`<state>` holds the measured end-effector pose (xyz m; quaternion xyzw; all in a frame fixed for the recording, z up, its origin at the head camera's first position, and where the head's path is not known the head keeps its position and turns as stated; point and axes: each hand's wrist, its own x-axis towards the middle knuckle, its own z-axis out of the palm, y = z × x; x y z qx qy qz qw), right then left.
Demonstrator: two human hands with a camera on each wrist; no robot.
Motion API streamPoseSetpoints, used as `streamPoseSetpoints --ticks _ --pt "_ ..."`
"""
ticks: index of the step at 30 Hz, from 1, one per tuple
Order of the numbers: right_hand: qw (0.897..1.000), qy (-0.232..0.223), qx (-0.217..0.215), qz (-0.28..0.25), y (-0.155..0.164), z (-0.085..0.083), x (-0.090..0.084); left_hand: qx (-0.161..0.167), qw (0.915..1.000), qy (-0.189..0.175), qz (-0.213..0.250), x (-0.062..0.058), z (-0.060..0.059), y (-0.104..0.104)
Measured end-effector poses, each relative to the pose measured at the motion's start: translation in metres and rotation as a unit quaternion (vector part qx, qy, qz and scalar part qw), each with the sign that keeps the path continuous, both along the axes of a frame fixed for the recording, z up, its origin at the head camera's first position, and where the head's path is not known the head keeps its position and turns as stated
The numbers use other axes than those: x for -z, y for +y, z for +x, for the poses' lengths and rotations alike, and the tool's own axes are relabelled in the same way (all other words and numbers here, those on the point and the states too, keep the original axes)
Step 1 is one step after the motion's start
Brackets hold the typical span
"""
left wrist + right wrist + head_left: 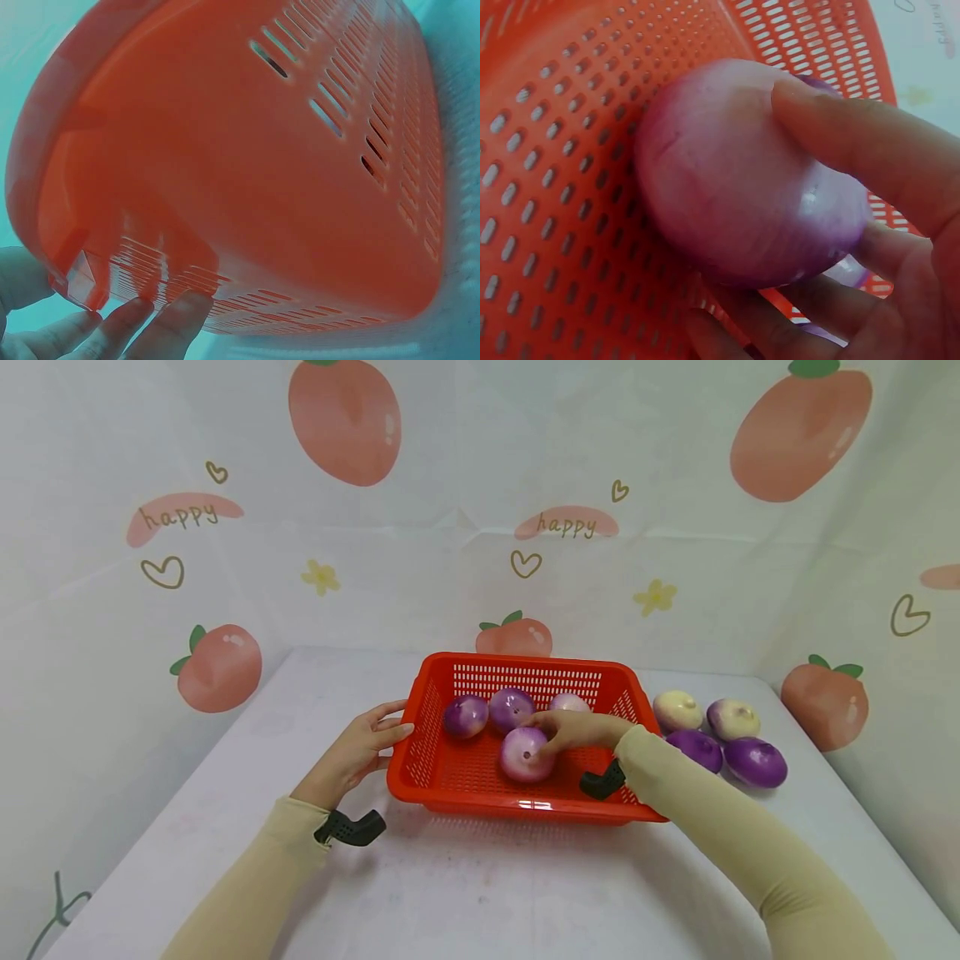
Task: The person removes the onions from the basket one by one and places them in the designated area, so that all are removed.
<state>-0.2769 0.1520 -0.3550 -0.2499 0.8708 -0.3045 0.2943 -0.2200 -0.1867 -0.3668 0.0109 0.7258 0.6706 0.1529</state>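
Two hands (577, 732): basket (480, 793) steadied, onion (525, 755) gripped.

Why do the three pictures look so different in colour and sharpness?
Head view: even, bright light, sharp, soft shadow under the red basket, edges bent by a wide lens. Left wrist view: bluish cast, basket wall very close and soft. Right wrist view: dimmer, the onion fills the frame, glare spot on it, fingers blurred.

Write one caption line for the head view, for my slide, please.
A right hand holds a purple onion inside a red basket while the left hand touches the basket's side.
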Motion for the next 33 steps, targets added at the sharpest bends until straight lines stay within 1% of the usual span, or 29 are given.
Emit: streamPoseSetpoints --ticks 7,11,14,17,19,21,24,26,29,33 --pt "0.999 -0.046 -0.011 0.015 -0.001 0.000 0.002 0.001 1.0000 0.001 0.001 -0.001 0.000 0.001" --pt "0.999 -0.048 -0.014 0.017 -0.001 0.000 0.002 0.001 1.0000 0.000 0.000 -0.001 0.000 0.000" --pt "0.999 -0.050 0.002 0.005 -0.001 0.001 0.002 0.000 1.0000 -0.002 0.000 0.000 0.000 0.000" --pt "0.996 -0.065 0.041 -0.036 -0.001 0.002 0.002 -0.001 1.0000 -0.003 0.000 0.000 0.000 0.000" --pt "0.992 -0.078 0.067 -0.071 -0.001 0.002 0.002 -0.002 1.0000 -0.003 0.000 0.000 0.000 0.001" --pt "0.985 -0.096 0.084 -0.113 0.001 0.001 0.001 -0.002 1.0000 -0.003 0.000 0.001 0.000 0.001" --pt "0.974 -0.124 0.093 -0.167 0.003 0.001 -0.004 -0.003 1.0000 -0.003 0.000 0.001 0.000 0.001" --pt "0.964 -0.145 0.100 -0.201 0.005 0.000 -0.006 -0.002 1.0000 -0.003 0.000 0.001 0.000 0.001" --pt "0.950 -0.174 0.104 -0.239 0.005 -0.001 -0.009 -0.001 1.0000 -0.002 -0.002 0.000 0.000 0.001" --pt "0.937 -0.198 0.103 -0.270 0.005 -0.002 -0.011 0.001 1.0000 0.000 0.001 0.000 0.000 0.001"
